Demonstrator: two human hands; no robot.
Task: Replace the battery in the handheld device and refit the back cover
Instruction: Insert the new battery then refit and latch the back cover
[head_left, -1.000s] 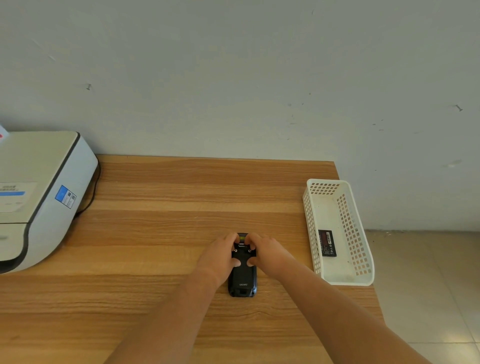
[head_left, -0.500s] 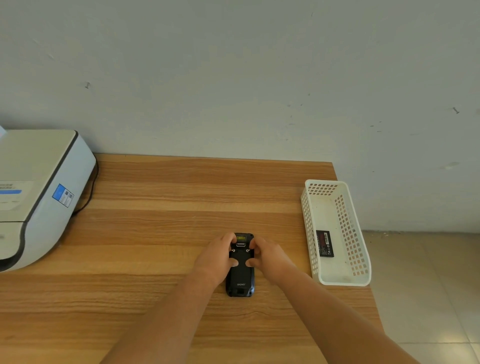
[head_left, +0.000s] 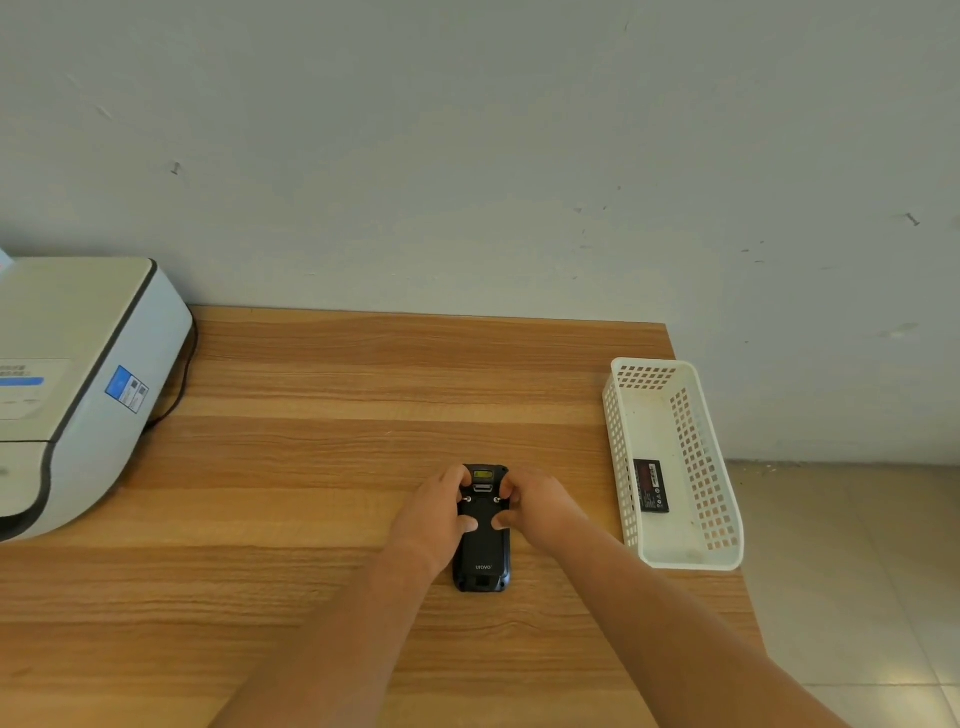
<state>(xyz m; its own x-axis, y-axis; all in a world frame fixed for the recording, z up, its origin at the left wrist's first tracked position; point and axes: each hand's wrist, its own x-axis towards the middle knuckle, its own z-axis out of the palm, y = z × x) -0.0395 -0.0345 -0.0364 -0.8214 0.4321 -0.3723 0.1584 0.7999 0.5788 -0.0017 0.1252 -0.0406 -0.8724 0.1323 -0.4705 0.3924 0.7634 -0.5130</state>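
Note:
A black handheld device (head_left: 482, 556) lies face down on the wooden table (head_left: 311, 467), its back cover on and facing up. My left hand (head_left: 434, 514) grips its left side, thumb pressed on the cover. My right hand (head_left: 537, 506) grips its right side, thumb also on the cover. The fingers of both hands curl around the device's upper end beside the scanner window. A black battery (head_left: 650, 486) lies in the white basket (head_left: 623, 457) to the right, apart from both hands.
A white and grey printer (head_left: 67, 384) with a black cable stands at the table's left. The basket sits by the table's right edge, with tiled floor beyond it. A grey wall runs behind the table.
Both hands stay on the device; the fingers have drawn back from its top, so the scanner window shows more. The view has shifted slightly.

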